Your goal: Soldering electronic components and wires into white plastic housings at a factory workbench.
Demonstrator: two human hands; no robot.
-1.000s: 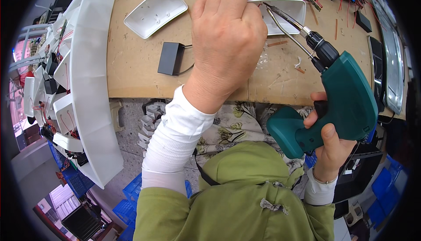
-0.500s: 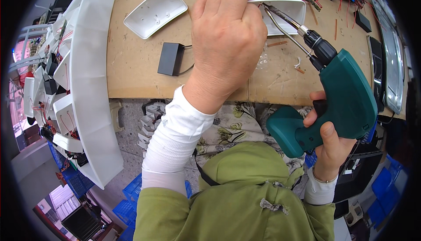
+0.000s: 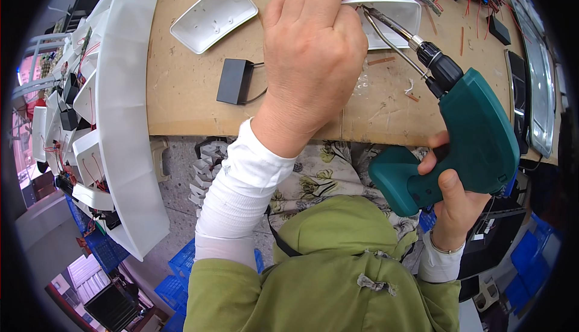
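Note:
My right hand (image 3: 452, 190) is closed round the grip of a teal soldering gun (image 3: 482, 130), its index finger at the trigger. A metal tip and a thin curved feed tube run from the gun's black collar to the upper left. Both end inside a white plastic shell (image 3: 401, 21), beside my left hand's fingers. My left hand (image 3: 316, 48) is closed on the left end of that shell, its knuckles toward me. The hand covers that end, so where the tip touches is hard to see. Left of my wrist lies a black box (image 3: 234, 81) with a dark lead.
Another white shell (image 3: 215, 15) lies open side up on the brown worktop (image 3: 187, 105). A long white tray (image 3: 126, 121) borders the left, with wired white parts beyond. Circuit boards, wires (image 3: 479, 0) and black parts crowd the far right. Blue crates (image 3: 181, 265) stand below.
The soldering gun's handle has shifted very slightly up and to the right in my right hand. The left hand and the white shell look unmoved.

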